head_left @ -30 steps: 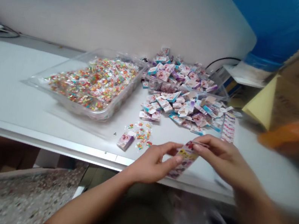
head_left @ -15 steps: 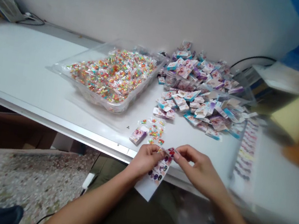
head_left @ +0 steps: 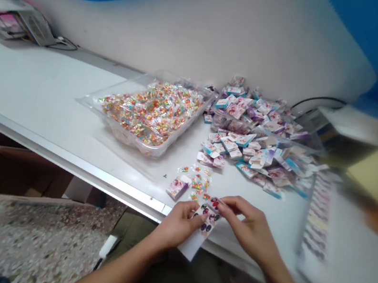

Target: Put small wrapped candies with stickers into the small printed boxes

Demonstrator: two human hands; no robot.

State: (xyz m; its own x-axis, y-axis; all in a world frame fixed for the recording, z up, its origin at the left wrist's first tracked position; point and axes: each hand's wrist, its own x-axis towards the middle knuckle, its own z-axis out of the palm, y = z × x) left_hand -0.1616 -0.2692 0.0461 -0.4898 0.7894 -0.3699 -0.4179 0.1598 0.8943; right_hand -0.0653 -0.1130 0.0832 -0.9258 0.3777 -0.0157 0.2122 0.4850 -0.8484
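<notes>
A white sheet point(head_left: 192, 247) printed with dark and red ovals hangs over the table's front edge. My left hand point(head_left: 179, 222) pinches its left side, thumb lying across the print. At the sheet's top right corner, the thumb and forefinger of my right hand point(head_left: 247, 224) grip the end with the red ovals. Just beyond the hands lie several small clear packets point(head_left: 198, 182) of coloured pieces, and beside them a small purple and white box point(head_left: 177, 187) with its flap up.
A clear tray point(head_left: 158, 150) of colourful packets stands at the centre left. Many small boxes point(head_left: 235, 144) are heaped at the back right, some in a clear tray. Printed sheets point(head_left: 318, 221) lie at the right.
The view has shifted, so the table and trays appear lower and further right. My left thumb now lies further down over the sheet's print; my right hand still grips the corner.
</notes>
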